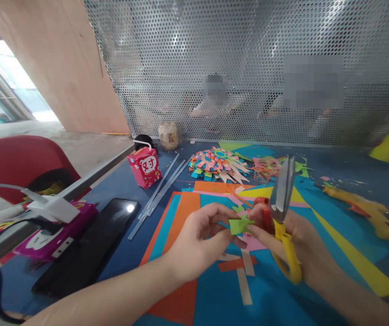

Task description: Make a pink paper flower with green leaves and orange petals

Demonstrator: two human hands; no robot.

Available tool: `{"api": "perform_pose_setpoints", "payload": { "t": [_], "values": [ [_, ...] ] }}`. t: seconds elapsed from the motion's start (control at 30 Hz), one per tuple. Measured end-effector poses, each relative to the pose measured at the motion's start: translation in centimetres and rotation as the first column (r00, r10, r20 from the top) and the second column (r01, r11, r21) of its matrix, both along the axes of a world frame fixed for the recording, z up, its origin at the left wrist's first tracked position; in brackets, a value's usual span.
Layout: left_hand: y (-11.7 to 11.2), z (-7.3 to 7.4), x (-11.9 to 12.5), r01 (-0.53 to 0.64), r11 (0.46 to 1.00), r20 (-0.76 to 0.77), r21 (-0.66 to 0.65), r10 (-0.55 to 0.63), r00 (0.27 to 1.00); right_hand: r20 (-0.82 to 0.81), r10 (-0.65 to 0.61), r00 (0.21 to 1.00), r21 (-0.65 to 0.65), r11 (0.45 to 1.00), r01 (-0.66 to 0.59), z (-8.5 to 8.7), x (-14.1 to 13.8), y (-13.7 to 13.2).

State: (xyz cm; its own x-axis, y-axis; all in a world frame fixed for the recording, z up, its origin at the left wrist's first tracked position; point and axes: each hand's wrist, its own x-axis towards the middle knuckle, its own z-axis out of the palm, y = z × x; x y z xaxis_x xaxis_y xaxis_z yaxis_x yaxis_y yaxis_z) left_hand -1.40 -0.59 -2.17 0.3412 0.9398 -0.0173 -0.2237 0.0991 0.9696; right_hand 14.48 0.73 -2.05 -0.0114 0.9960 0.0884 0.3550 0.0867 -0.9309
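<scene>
- At the centre of the frame we pinch a small green paper piece point(239, 224) between both hands, just above the sheets spread over the blue tabletop point(119, 181).
- Our left hand point(199, 240) is closed narrowly on the piece's left edge, thumb and fingers meeting on it.
- Our right hand point(292, 237) holds the other edge with its fingertips and at the same time grips the scissors point(282, 213), whose yellow and orange handles sit in the palm and whose blades are shut and point to the top of the frame.
- The green piece already shows pointed, cut corners, so we judge the cutting of this one largely done; the hands seem to be turning or folding it, though we cannot tell which.
- In the upper middle of the frame lies a round rosette point(218, 164) of many coloured paper points, which looks well built up, with loose offcuts point(265, 168) just to its right.
- Large sheets of orange point(177, 253), blue and yellow paper point(350, 253) lie beneath the hands, mostly uncut, so plenty of material appears left.
- At left of the frame sit a red drink carton point(144, 166) with a straw, a dark phone point(88, 246) and clear strips point(162, 188).
- Behind the perforated metal screen point(248, 68), other people are dimly seen.
</scene>
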Motion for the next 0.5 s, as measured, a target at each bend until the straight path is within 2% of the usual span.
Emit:
{"api": "perform_pose_setpoints", "payload": {
  "t": [0.1,0.3,0.5],
  "values": [
    [-0.1,0.0,-0.3,0.048,0.999,0.0,-0.001,-0.048,0.999,-0.013,-0.022,1.0,-0.036,0.999,0.022,0.7,-0.1,-0.1],
    [0.2,0.0,0.1,-0.012,1.0,-0.066,-0.013,0.011,0.998,-0.04,0.042,0.998,-0.1,0.994,-0.046,1.6,-0.3,-0.4],
    [0.5,-0.1,0.3,-0.012,1.0,-0.055,-0.022,0.01,0.998,-0.05,0.04,0.998,-0.12,0.992,-0.046,1.2,-0.3,-0.3]
  ]
}}
